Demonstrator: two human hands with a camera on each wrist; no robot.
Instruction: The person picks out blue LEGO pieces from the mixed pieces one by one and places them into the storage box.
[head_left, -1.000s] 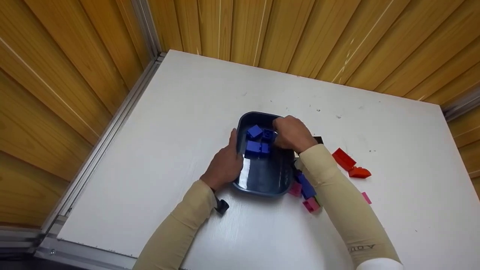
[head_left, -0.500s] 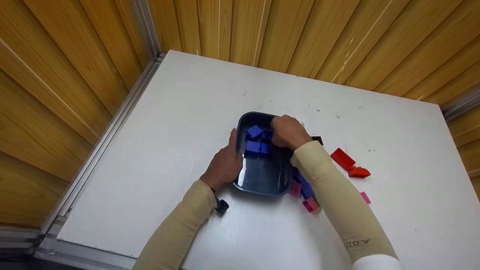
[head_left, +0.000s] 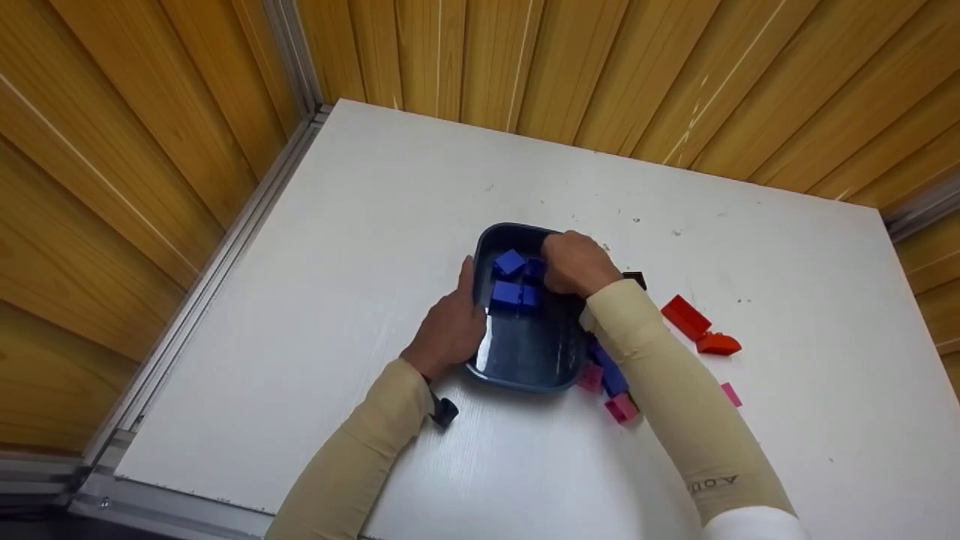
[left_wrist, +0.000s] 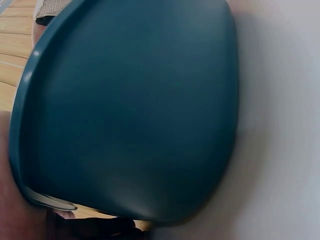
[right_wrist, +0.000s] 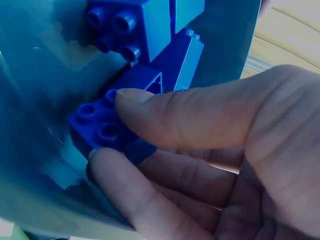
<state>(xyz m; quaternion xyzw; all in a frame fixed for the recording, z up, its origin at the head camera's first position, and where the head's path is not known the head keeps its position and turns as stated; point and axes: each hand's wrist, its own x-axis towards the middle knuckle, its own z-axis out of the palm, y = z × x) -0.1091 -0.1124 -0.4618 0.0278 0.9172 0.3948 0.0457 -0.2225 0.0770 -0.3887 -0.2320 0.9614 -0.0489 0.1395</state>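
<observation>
Two bare hands work at a dark blue rectangular tub point(head_left: 525, 381) on the white table. My left hand point(head_left: 446, 330) holds the tub's left rim, one finger stretched along the side; its other fingers are hidden. My right hand point(head_left: 576, 262) reaches in over the far right rim. In the right wrist view, its thumb and a finger pinch a studded blue toy brick point(right_wrist: 100, 120) low in the tub. Beside it lie other blue bricks, among them a larger brick point(right_wrist: 157, 32). The left wrist view mostly shows the tub's outer wall point(left_wrist: 135, 100).
Right of the tub, partly under the right forearm, lie a long blue brick point(head_left: 611, 375) and a pink brick point(head_left: 621, 409). Farther right are a red brick point(head_left: 685, 317), an orange-red brick point(head_left: 718, 344) and a pink piece point(head_left: 730, 394). A black piece point(head_left: 636, 279) sits near the right wrist.
Over the last second my right hand has shifted slightly left inside the tub, covering more of a blue brick. The left hand and the tub stay in place.
</observation>
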